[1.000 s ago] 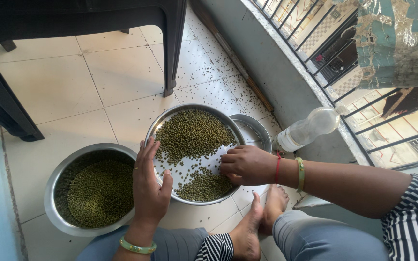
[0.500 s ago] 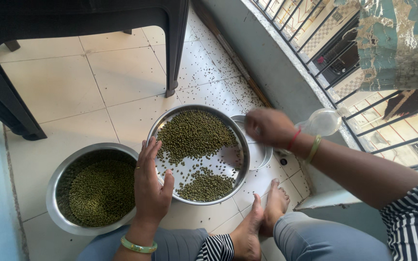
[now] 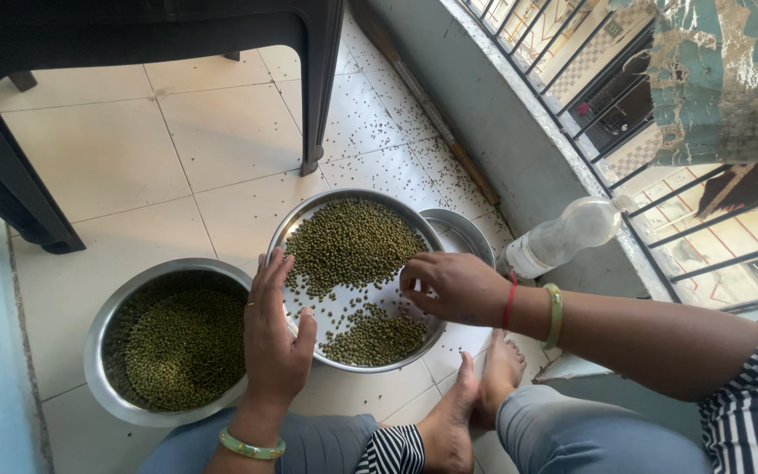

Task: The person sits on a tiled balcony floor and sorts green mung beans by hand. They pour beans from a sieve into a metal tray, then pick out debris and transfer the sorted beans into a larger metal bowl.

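A round steel plate [image 3: 298,219] lies on the tiled floor, spread with green mung beans [image 3: 353,241] in a large far heap and a smaller near heap [image 3: 375,335], with bare metal between them. My left hand [image 3: 272,338] grips the plate's near left rim, thumb on the inside. My right hand [image 3: 454,287] hovers over the plate's right side, fingers curled down toward the beans; whether it pinches anything is hidden. A steel bowl [image 3: 103,329] half full of the same beans stands to the left.
A smaller steel plate [image 3: 467,233] sits behind the big one. A clear plastic bottle [image 3: 559,235] lies against the grey wall under a railing. Black chair legs [image 3: 313,105] stand at the back. Stray beans dot the tiles. My bare feet [image 3: 475,399] rest below the plate.
My right hand went from the plate's bare middle out over the small plate on the right, then came back over the big plate's right side. The left hand stayed on the rim.
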